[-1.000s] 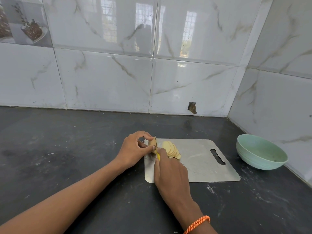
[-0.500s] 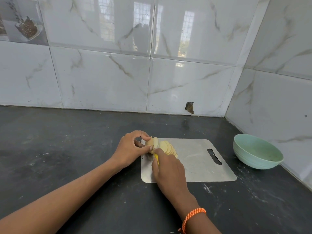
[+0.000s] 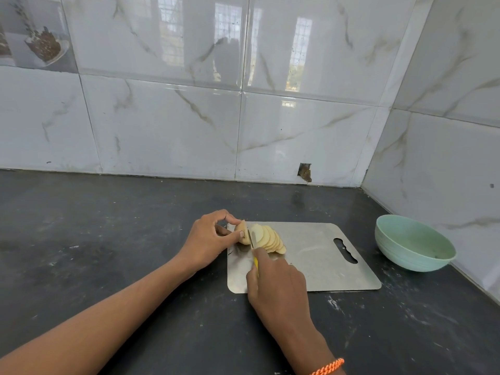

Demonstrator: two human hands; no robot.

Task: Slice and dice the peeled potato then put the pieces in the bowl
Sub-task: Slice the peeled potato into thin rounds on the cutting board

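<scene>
One small potato stub [image 3: 241,234] remains, pinched in the left hand [image 3: 209,239] fingers just left of the knife blade [image 3: 251,238] the right hand [image 3: 278,286] grips, slices [image 3: 269,240] fanned right.

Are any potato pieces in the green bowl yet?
No, the green bowl looks empty; the potato slices lie fanned on the cutting board.

You've got one cutting board [image 3: 324,255] on the counter [image 3: 108,239], one green bowl [image 3: 414,243] to its right, one knife [image 3: 253,247], one uncut potato end [image 3: 242,234], and roughly seven or eight overlapping slices [image 3: 269,239].
</scene>
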